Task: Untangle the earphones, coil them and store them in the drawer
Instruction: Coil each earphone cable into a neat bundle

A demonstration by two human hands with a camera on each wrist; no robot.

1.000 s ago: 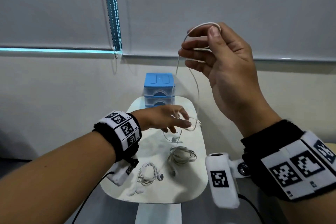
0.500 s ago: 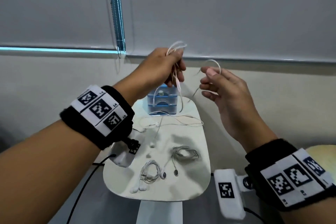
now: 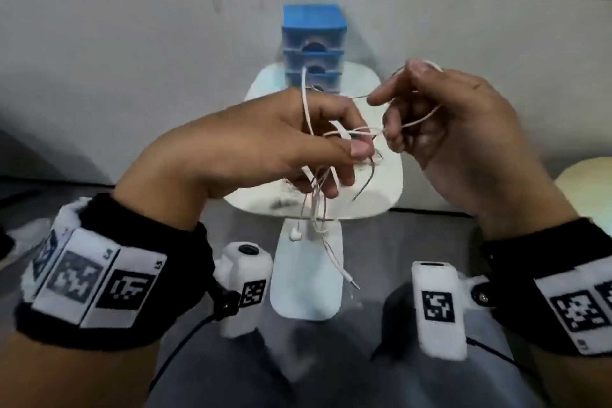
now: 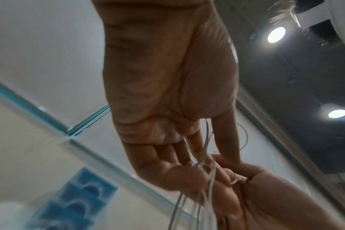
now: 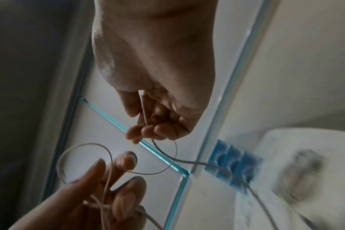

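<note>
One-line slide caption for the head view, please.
Both hands, left hand and right hand, hold tangled white wired earphones before blue plastic drawer unit.

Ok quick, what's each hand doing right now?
Left hand: gripping the tangled bundle of the earphones.
Right hand: fingers curled round a loop of the same cable.

Earphones [image 3: 314, 205]: white cable, white bud, silver plug tip. Drawer unit [image 3: 313, 43]: blue frame, paler translucent blue drawer fronts. Table [image 3: 387, 175]: white top, white pedestal. Wristbands [image 3: 139, 275]: black, carrying white panels with black square-code patterns; the same code shows on the white wrist cameras [image 3: 437, 305]. Wall: off-white; blind grey-white with a teal strip. Floor: grey.
</note>
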